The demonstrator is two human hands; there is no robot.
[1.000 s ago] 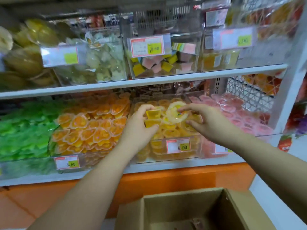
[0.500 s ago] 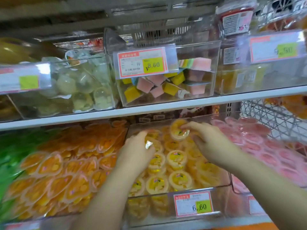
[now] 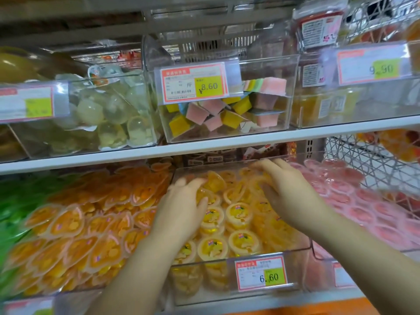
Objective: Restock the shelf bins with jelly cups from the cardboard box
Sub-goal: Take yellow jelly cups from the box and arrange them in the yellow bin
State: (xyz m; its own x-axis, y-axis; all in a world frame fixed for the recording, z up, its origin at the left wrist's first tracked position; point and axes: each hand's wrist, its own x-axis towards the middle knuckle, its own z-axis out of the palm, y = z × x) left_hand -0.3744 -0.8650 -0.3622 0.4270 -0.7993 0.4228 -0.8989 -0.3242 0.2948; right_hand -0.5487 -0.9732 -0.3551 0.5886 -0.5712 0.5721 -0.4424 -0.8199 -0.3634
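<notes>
A clear shelf bin [image 3: 254, 254] on the lower shelf holds several round yellow jelly cups [image 3: 238, 214]. Both of my hands are inside it. My left hand [image 3: 181, 210] lies over the cups at the bin's left side, and its fingers and thumb curl round a tilted yellow jelly cup [image 3: 213, 183]. Further back on the right, my right hand [image 3: 288, 192] reaches with fingers stretched over the cups; its fingertips are blurred. The cardboard box is out of view.
Left of this bin sits a bin of orange jelly cups [image 3: 75, 226], beyond it green ones [image 3: 13, 201], and to the right pink ones [image 3: 354, 201]. The upper shelf edge [image 3: 204, 147] runs just above my hands, carrying bins of pale cups and coloured cubes [image 3: 218, 114].
The view has moved closer and up, so the box has dropped out of sight. Both hands have gone deeper into the yellow bin, and the right hand has carried its round cup to the back.
</notes>
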